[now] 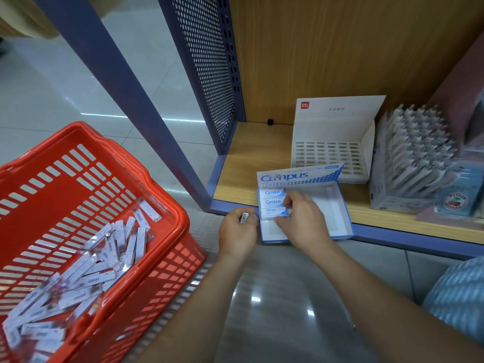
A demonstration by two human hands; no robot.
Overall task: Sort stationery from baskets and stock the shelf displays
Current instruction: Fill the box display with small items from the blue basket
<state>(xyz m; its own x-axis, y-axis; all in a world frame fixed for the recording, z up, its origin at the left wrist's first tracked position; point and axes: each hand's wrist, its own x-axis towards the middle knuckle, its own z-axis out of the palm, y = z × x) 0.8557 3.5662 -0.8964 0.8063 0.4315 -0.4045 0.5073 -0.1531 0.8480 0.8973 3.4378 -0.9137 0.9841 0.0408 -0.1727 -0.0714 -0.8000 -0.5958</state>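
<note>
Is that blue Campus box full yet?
No, mostly empty: the Campus box is open, with three packs at its left end and bare white floor beside them.

The slotted plastic basket (157,184) at near left is bright orange-red, its walls patterned with long slits. The flat white packets (78,279) heaped in it carry black barcode stripes, as does the small white barcode-striped piece (244,217) left of the box. The open cardboard display box (301,176) is white inside with blue edges, and its lid bears blue lettering and a fading field of blue dots. The wrapped eraser blocks (272,202) in it are white and blue. Farther back, the white cardboard display tray (332,121) has a red logo square. The wood-grain shelf board (235,174) is pale tan, edged slate blue. The perforated metal side panel (209,61) is slate blue with oval holes.
</note>
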